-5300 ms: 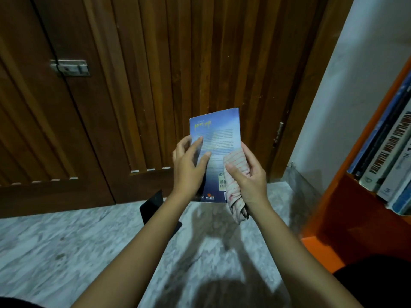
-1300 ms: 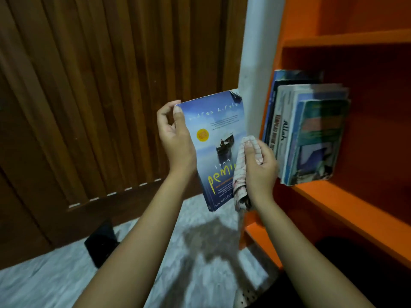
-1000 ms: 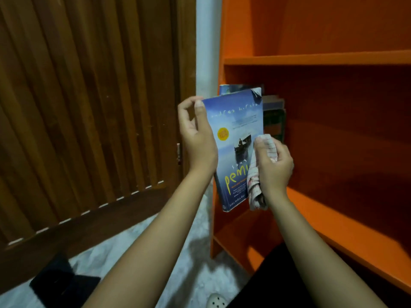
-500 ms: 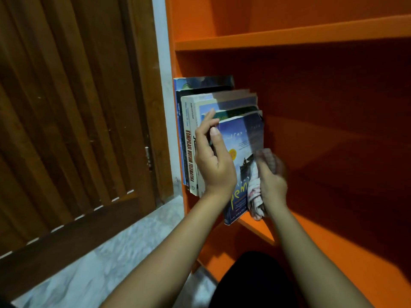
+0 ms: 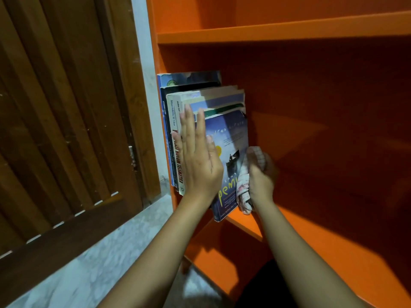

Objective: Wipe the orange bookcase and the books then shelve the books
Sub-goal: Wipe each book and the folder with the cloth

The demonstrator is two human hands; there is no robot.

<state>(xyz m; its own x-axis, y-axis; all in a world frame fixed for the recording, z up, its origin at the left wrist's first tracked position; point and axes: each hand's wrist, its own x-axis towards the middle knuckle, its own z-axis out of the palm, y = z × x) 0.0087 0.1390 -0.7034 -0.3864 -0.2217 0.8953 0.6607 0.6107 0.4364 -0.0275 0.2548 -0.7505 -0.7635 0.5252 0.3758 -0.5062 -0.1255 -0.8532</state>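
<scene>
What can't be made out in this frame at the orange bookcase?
Head view: spine of the blue book, covered by the left hand.
Head view: fingertips of the right hand, buried in the cloth and blurred.
Head view: most titles on the shelved books, small, partly behind the left hand.
Head view: right side of the orange bookcase, cut off by the frame edge.

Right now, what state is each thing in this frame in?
row of books: upright against the left wall of the orange bookcase.
blue book: upright on the shelf, at the right end of that row.
left hand: straight fingers flat on the spines.
right hand: grips the cloth beside the blue book's cover.
cloth: bunched in the right hand.
</scene>
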